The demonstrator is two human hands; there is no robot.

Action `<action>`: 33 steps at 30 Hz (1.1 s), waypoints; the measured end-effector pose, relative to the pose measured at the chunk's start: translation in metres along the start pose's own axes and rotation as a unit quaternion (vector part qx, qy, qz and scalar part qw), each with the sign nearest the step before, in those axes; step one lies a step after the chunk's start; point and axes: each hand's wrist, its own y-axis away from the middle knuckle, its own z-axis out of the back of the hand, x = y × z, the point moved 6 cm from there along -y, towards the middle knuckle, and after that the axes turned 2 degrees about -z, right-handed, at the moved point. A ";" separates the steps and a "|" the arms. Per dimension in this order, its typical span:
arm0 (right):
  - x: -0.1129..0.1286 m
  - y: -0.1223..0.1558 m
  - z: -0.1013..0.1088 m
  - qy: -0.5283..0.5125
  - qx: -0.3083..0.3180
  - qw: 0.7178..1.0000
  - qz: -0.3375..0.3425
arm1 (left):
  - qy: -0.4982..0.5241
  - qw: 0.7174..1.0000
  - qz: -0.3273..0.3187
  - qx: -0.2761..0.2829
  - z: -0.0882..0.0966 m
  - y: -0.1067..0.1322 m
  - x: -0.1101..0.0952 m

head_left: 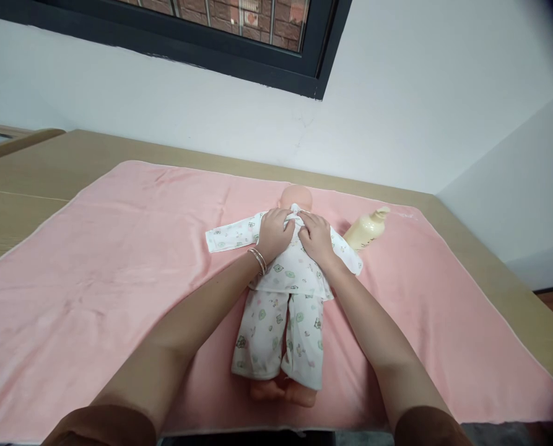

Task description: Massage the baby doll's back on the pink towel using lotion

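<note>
A baby doll (296, 197) lies stretched out on a pink blanket, its head toward the wall and its bare feet toward me. It wears a white patterned pajama top (292, 272) and matching pajama pants (261, 334). At the collar, my left hand (275, 232) and my right hand (316, 235) pinch the top's fabric from either side, their fingertips close together. Bracelets circle my left wrist. The small spot between the fingertips is partly hidden. Both sleeves spread out sideways.
Right of the doll, a cream-colored pump bottle (366, 230) lies tilted by the sleeve. The pink blanket (95, 297) covers much of the wooden table (104, 145). Behind stands a white wall (387, 111) with a dark-framed window (239, 68).
</note>
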 end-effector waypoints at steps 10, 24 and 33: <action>-0.004 -0.002 -0.003 0.017 0.030 0.999 -0.027 | -0.040 0.999 0.019 0.030 -0.005 -0.002 0.002; -0.002 -0.003 0.000 0.006 0.032 0.999 0.002 | -0.021 0.998 0.007 0.051 -0.005 -0.005 0.002; 0.004 -0.001 0.002 0.011 0.005 1.000 0.019 | -0.017 1.000 -0.008 0.019 -0.001 -0.003 0.000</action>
